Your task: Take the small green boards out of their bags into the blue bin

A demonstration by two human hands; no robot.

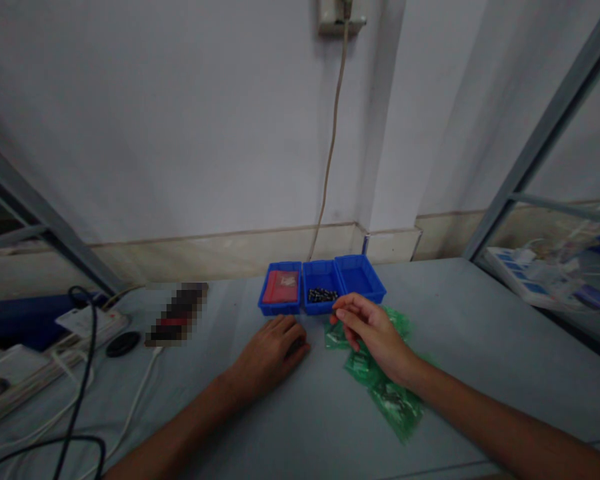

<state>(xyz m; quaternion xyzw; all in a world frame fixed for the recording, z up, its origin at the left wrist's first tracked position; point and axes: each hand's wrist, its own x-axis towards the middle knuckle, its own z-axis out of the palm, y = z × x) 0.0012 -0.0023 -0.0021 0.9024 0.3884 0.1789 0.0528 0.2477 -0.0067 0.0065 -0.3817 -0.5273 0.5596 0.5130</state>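
My left hand (280,343) rests on the grey table in front of the blue bins, its fingers loosely bent, thumb apart and nothing seen in it. My right hand (367,327) hovers above green plastic bags (397,403), with thumb and fingertips pinched together; whatever lies between them is too small to make out. Just beyond these fingertips stands the middle blue bin (321,270), with a heap of small black and silver metal parts (323,295) in it. The left blue bin (280,309) contains a red zip bag (280,288). Nothing shows inside the right blue bin (359,273).
A pixelated dark object (177,313) lies at the left with a white cable (145,393) running from it. Near it are a round black disc (123,344), a power strip (105,330) and black cables (91,353). Metal frame posts (505,193) stand at both sides.
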